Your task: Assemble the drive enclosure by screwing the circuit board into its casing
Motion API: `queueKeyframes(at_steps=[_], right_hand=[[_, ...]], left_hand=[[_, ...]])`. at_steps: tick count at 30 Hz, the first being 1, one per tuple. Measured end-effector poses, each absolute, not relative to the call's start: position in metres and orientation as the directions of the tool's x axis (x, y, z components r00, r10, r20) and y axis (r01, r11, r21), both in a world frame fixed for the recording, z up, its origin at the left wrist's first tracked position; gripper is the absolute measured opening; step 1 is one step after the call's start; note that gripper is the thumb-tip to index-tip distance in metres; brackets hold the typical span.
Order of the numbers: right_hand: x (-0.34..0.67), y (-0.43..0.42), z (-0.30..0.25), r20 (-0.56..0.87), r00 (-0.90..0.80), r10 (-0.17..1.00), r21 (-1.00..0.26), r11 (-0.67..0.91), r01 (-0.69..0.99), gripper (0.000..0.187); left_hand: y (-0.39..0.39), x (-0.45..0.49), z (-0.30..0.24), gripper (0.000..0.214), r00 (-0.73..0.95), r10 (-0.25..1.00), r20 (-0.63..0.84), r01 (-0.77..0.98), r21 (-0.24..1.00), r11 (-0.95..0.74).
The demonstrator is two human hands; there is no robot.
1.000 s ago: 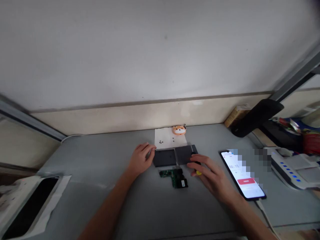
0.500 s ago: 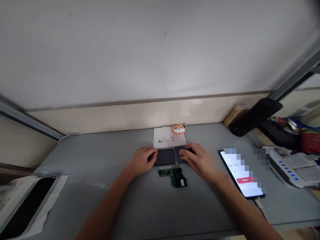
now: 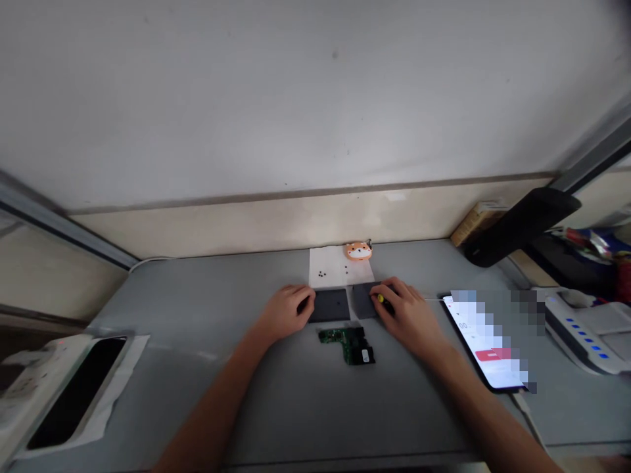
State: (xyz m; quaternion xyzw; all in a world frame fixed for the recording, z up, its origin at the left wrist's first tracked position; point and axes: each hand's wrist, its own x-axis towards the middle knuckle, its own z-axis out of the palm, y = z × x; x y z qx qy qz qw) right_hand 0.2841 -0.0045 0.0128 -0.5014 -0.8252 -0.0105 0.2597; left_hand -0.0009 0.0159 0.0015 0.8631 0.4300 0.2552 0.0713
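My left hand (image 3: pixel 290 312) is closed, its thumb and fingertips pinched at the left edge of a dark rectangular casing piece (image 3: pixel 331 306) lying on the table. My right hand (image 3: pixel 401 307) is wrapped around a screwdriver (image 3: pixel 381 299) with a yellow handle end; its thin shaft sticks out to the right. The same hand's fingertips rest at a second dark casing piece (image 3: pixel 362 299), partly covered by the hand. Just in front of both pieces lies a green circuit board (image 3: pixel 349 343) with black parts and a white label.
Behind the casing pieces, white paper (image 3: pixel 335 259) carries several tiny dark screws (image 3: pixel 322 273) and an orange animal-faced case (image 3: pixel 358 250). A lit phone (image 3: pixel 486 341) and a white power strip (image 3: pixel 586 335) are at right, near a black cylinder (image 3: pixel 522 226). Another phone (image 3: pixel 79 391) lies at left.
The whole view has shifted slightly. My right hand has turned the screwdriver so its shaft now shows on the right. The left hand stays at the casing's edge.
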Motion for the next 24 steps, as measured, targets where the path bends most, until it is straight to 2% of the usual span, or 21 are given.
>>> queueKeyframes(at_steps=[8, 12, 14, 16, 19, 21, 24], right_hand=[[0.295, -0.003, 0.021, 0.467, -0.382, 0.797, -0.266, 0.539, 0.799, 0.019], [0.291, -0.02, 0.032, 0.484, -0.457, 0.746, -0.249, 0.619, 0.745, 0.019], [0.284, -0.033, 0.035, 0.434, -0.56, 0.705, -0.247, 0.691, 0.679, 0.017], [0.276, -0.046, 0.035, 0.323, -0.642, 0.695, -0.243, 0.717, 0.654, 0.013], [0.269, -0.055, 0.031, 0.181, -0.7, 0.69, -0.243, 0.722, 0.648, 0.029], [0.269, -0.052, 0.032, 0.147, -0.737, 0.66, -0.233, 0.747, 0.623, 0.027], [0.271, -0.034, 0.043, 0.193, -0.761, 0.619, -0.193, 0.785, 0.589, 0.02]], left_hand=[[0.016, -0.001, -0.001, 0.024, 0.483, 0.781, 0.396, 0.682, 0.39, -0.619], [0.018, -0.006, 0.005, 0.028, 0.404, 0.839, 0.364, 0.752, 0.39, -0.532], [0.019, -0.009, 0.009, 0.028, 0.369, 0.877, 0.308, 0.798, 0.378, -0.469], [0.019, -0.013, 0.013, 0.026, 0.365, 0.901, 0.234, 0.823, 0.372, -0.43], [0.019, -0.017, 0.018, 0.021, 0.388, 0.908, 0.157, 0.828, 0.373, -0.418], [0.017, -0.018, 0.02, 0.016, 0.393, 0.908, 0.147, 0.825, 0.381, -0.419], [0.015, -0.015, 0.022, 0.011, 0.404, 0.907, 0.118, 0.816, 0.402, -0.416]])
